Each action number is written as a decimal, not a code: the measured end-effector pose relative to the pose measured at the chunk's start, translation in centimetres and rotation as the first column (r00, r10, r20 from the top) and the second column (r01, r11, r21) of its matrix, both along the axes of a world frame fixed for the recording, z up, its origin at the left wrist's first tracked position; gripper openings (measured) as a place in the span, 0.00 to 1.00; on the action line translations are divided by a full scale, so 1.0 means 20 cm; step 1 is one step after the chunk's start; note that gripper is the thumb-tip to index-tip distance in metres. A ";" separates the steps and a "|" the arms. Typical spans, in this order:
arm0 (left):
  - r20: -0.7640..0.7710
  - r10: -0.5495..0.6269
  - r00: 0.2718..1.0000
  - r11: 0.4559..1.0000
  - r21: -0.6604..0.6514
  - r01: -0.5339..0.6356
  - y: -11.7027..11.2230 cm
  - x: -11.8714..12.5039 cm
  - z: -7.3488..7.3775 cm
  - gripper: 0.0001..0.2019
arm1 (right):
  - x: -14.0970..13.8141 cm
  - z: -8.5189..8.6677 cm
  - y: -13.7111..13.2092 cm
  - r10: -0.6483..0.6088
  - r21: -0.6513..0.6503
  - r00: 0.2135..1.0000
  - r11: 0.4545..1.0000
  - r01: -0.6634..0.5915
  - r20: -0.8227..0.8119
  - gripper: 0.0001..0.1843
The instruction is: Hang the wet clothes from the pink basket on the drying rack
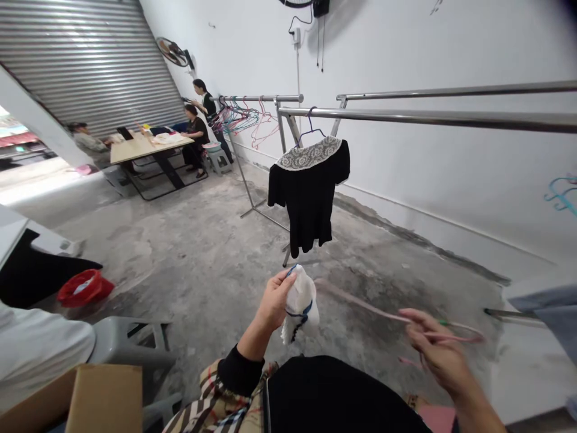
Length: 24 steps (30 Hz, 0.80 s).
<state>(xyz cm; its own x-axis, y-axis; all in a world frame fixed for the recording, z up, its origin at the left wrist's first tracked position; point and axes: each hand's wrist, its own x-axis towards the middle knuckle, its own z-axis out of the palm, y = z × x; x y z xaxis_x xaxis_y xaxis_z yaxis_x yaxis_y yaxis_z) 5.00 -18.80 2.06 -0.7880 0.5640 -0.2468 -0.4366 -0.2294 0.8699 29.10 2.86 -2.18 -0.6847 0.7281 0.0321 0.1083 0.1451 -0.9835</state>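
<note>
My left hand (273, 300) is closed around a small white garment (300, 304) with dark blue trim, held up in front of me. Off to the right, my right hand (435, 349) pinches a thin pink wire hanger (374, 310) that stretches left toward the garment and looks blurred. A black fabric (333, 394) lies across my lap. Ahead, a black short-sleeved top with a white lace collar (309, 192) hangs on a hanger from a steel clothes rail (428, 115).
A second rail (261, 98) with several coloured hangers stands farther back, near a table (135, 147) where three people sit or stand. A cardboard box (90, 400), grey plastic stool (128, 343) and red basin (83, 287) are at my left. A roller shutter closes the back wall.
</note>
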 end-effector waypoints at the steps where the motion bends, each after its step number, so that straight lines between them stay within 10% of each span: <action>1: 0.002 0.000 1.000 1.000 -0.011 0.000 0.00 0.00 -0.01 0.21 | -0.04 0.00 -0.05 0.062 0.028 0.998 0.998 -0.062 0.033 0.22; 12: -0.386 -0.056 0.921 0.973 -0.229 -0.037 -0.04 -0.02 -0.11 0.17 | -0.09 0.07 -0.10 0.117 0.143 0.981 0.980 -0.139 0.156 0.25; 24: -0.868 -0.327 0.373 0.813 -0.459 -0.357 0.00 0.04 -0.13 0.13 | -0.22 0.04 -0.21 0.176 0.361 0.982 0.913 -0.189 0.069 0.20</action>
